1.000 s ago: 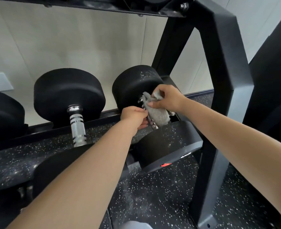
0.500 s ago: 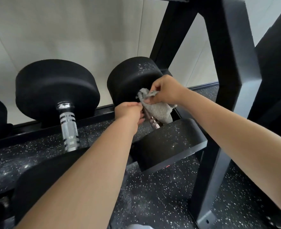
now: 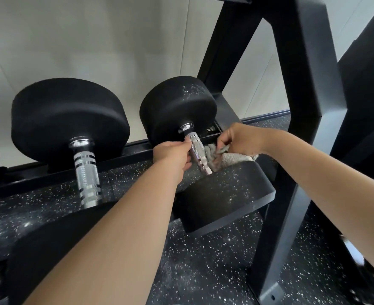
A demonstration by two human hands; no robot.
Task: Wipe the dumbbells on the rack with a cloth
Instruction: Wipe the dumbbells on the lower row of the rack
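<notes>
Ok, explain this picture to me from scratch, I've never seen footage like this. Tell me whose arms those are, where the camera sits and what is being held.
There is no machine here. A person wears a wide-angle camera on the head, looking forward and down, so the two bare arms are that person's own. The left hand grips the metal handle of the right-hand dumbbell, which lies on a black rack. The right hand holds a grey cloth bunched against the handle's right side, apparently to wipe it. A second dumbbell lies to the left. Below is a black speckled floor, and behind is a pale wall.
</notes>
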